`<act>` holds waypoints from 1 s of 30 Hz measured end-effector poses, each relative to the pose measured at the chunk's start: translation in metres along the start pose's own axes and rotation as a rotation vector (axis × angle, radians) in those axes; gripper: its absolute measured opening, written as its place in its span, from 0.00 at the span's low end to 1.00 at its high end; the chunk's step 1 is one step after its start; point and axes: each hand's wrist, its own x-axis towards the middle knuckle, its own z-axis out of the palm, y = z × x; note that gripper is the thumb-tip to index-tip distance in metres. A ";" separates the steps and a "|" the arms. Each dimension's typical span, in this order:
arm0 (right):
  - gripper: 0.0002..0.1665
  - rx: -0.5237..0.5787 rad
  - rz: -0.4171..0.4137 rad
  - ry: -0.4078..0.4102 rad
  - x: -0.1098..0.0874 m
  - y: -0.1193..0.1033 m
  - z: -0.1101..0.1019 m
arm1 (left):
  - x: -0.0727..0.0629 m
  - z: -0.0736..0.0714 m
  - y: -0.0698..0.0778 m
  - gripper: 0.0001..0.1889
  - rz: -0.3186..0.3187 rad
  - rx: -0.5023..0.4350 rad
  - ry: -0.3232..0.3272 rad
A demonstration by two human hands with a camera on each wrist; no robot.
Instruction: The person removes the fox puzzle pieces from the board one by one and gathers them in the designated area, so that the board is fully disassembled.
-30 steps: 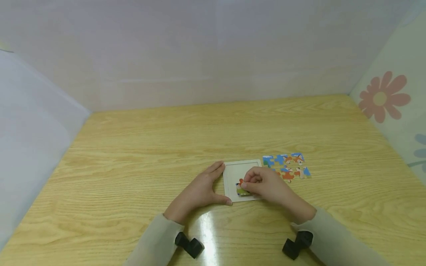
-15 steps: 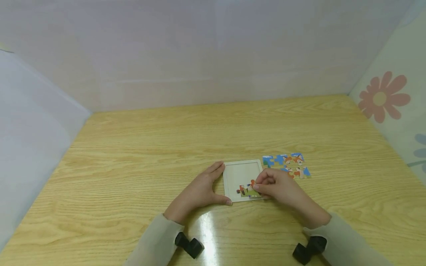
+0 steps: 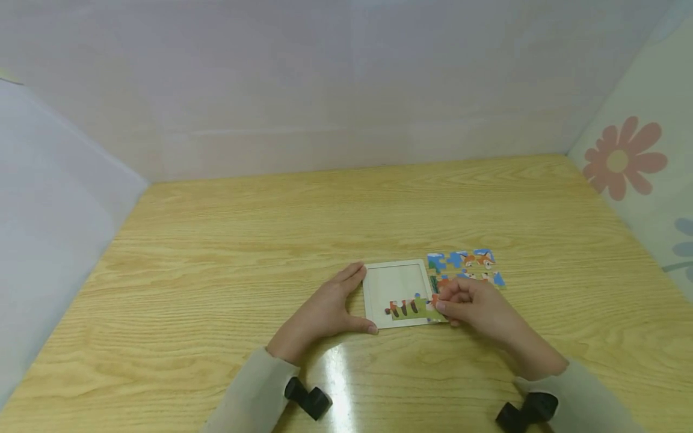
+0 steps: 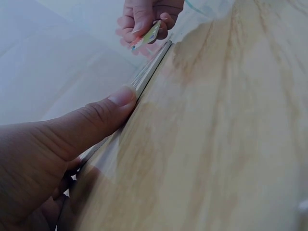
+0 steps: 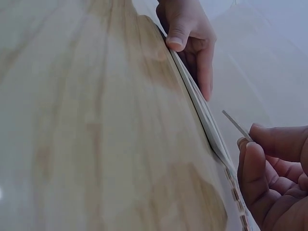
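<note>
A white square puzzle tray (image 3: 394, 282) lies on the table. My left hand (image 3: 328, 308) rests against its left side, fingers at the far corner and thumb (image 4: 120, 98) on the near edge. Joined jigsaw pieces (image 3: 407, 308) with a green, red and dark-striped picture lie along the tray's near part. My right hand (image 3: 482, 310) pinches one jigsaw piece (image 3: 435, 309) between thumb and fingers near the tray's right edge. In the left wrist view that held piece (image 4: 147, 37) is tilted and raised. The right wrist view shows the piece (image 5: 234, 123) edge-on, apart from the tray.
Right of the tray, several more jigsaw pieces (image 3: 457, 260) with blue sky and a fox lie in rows on the wooden table (image 3: 243, 240); my right hand hides some. Pale walls (image 3: 346, 90) stand behind and at the sides, the right one with a printed flower (image 3: 622, 157).
My right hand has moved right with the pinched piece, from over the middle of the tray to its right edge. The joined pieces beneath have come into view. My left hand stays put.
</note>
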 end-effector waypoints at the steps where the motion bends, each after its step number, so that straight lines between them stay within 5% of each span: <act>1: 0.10 -0.006 0.000 0.001 -0.001 0.001 -0.001 | 0.000 0.000 0.000 0.57 0.000 -0.001 -0.001; 17: 0.09 -0.083 0.011 0.001 -0.008 0.006 -0.014 | -0.001 0.000 0.001 0.57 -0.007 0.003 -0.003; 26: 0.07 -0.479 -0.038 0.102 -0.007 -0.001 -0.012 | -0.001 -0.001 0.001 0.57 -0.009 0.005 -0.003; 30: 0.07 -0.559 -0.042 0.100 -0.006 -0.006 -0.010 | -0.001 0.000 0.000 0.56 -0.008 0.007 -0.004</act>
